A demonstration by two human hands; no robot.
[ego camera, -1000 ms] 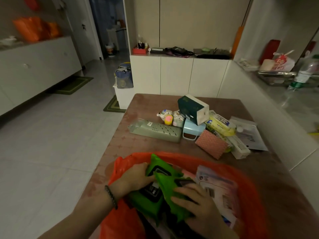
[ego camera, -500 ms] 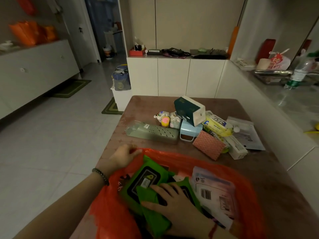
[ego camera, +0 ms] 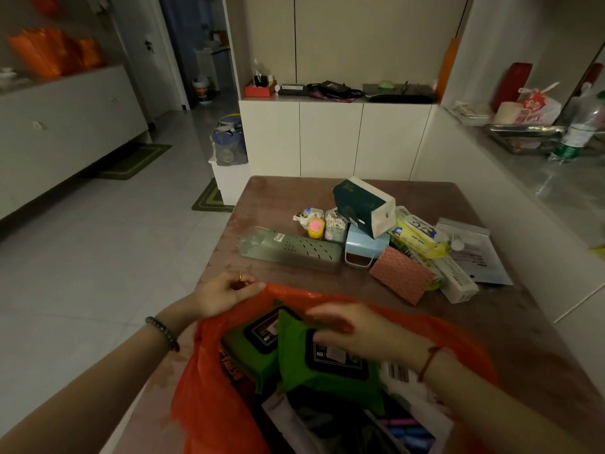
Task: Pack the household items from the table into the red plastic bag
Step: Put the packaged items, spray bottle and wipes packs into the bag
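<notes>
The red plastic bag [ego camera: 209, 394] stands open at the near edge of the brown table [ego camera: 284, 191]. Two green wipe packs [ego camera: 314, 371] lie inside it on top of other packets. My left hand [ego camera: 226, 293] pinches the bag's far left rim. My right hand [ego camera: 363, 329] hovers blurred over the packs with fingers stretched, holding nothing. Further back on the table lie a pale green perforated case [ego camera: 288, 249], a dark green tissue box [ego camera: 363, 204], a light blue box [ego camera: 365, 249], a pink textured pouch [ego camera: 402, 275], yellow wipes [ego camera: 419, 237] and small bottles [ego camera: 317, 229].
A white carton [ego camera: 456, 280] and a flat clear packet [ego camera: 474, 253] lie at the pile's right. A low white wall [ego camera: 510, 224] runs along the table's right side. White cabinets [ego camera: 330, 136] stand behind; tiled floor [ego camera: 98, 240] lies to the left.
My left hand left the green pack and took hold of the bag's rim. My right hand lifted off the packs and moved toward the bag's far side. The packs settled lower in the bag.
</notes>
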